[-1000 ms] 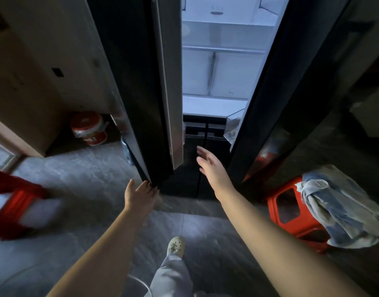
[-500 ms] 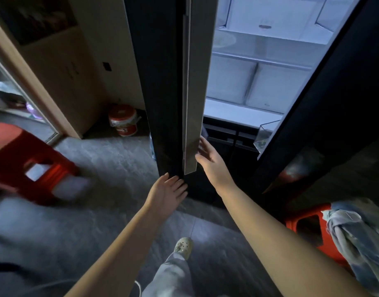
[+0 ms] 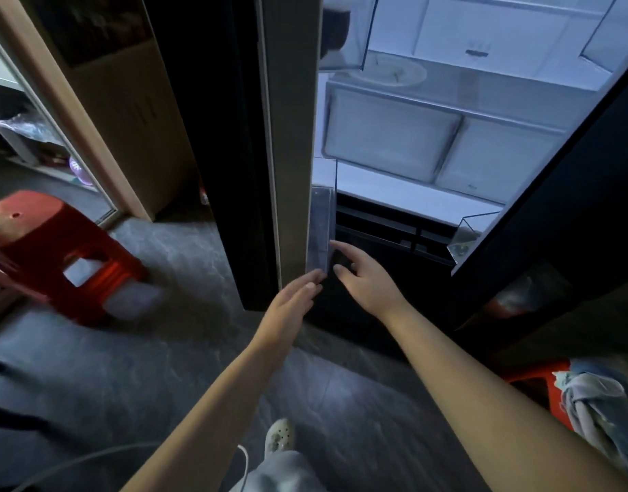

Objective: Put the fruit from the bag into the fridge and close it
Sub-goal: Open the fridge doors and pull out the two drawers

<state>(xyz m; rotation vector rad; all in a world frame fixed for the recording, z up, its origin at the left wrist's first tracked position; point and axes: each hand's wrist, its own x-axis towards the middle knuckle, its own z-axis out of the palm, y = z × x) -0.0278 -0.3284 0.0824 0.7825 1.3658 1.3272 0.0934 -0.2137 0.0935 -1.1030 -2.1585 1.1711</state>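
Step in hand (judged): door handling. Both hands are empty and work at the fridge's left door [image 3: 294, 118]. Whether loading is finished cannot be told.

1. Nearest, below the left door: one shoe [image 3: 279, 435] on the grey floor [image 3: 145, 349].
2. Left hand [image 3: 287, 307]: released, its fingers [image 3: 310, 284] straight and touching the bottom corner of the left door.
3. Right hand [image 3: 367, 282]: released, fingers spread, just right of the left door and beside its clear door bin [image 3: 319, 229]. Contact with the bin cannot be confirmed.
4. Cloth bundle [image 3: 596, 403]: lies on a red stool [image 3: 532, 381] well right of the left door. It may be the bag. No fruit shows.
5. Fridge [image 3: 411, 197]: stands behind the left door with both doors swung out.
6. Beyond the left door, two frosted drawers [image 3: 390, 136] sit under a shelf that carries a plate [image 3: 390, 71].

Orientation: the left door's long axis is vertical. It is seen edge-on, with the free edge pointing toward the person. The right door [image 3: 571, 179] stands well to the right.

Next move (judged):
- If fruit remains, clear both hands from the left door and reach right to the bundle.
- If not, press flat on each door's outer face and swing it away until it seats.
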